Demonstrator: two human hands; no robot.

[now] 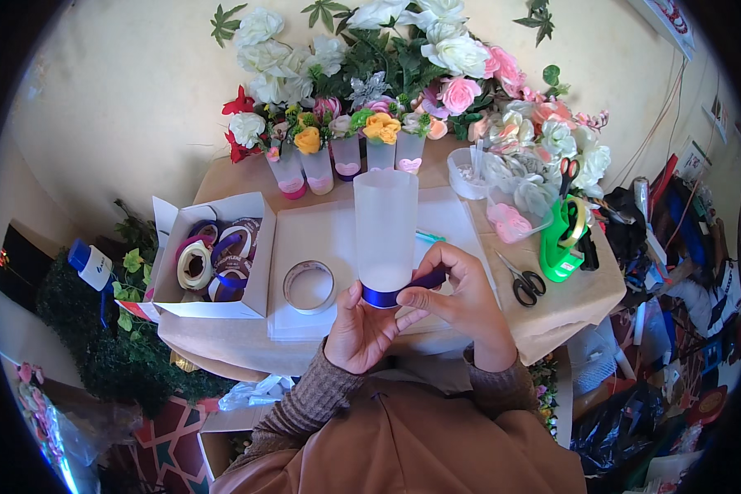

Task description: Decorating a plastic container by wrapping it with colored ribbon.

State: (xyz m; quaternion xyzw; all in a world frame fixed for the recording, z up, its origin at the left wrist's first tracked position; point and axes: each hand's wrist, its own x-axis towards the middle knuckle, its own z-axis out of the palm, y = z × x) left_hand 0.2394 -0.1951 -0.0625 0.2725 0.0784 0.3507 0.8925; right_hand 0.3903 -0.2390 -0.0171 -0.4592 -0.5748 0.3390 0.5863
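Note:
A tall frosted translucent cylinder point(385, 228) stands upright between my hands, with dark blue satin ribbon point(380, 297) around its lower end. My left hand point(359, 330) holds the cylinder at its base from the left. My right hand point(460, 296) pinches the ribbon's loose part at the lower right of the cylinder. White sheets point(309, 241) lie beneath, bearing a roll of tape point(309, 287) on the left and a teal pen point(430, 236) partly behind the cylinder. Black-handled scissors point(528, 288) lie to the right.
A white box point(210, 310) of ribbon rolls stands at left. Small flower-filled cylinders point(318, 170) line the back, before artificial flowers point(454, 55). At right are clear plastic containers point(519, 231) and a green tape dispenser point(556, 247) with tape and another pair of scissors.

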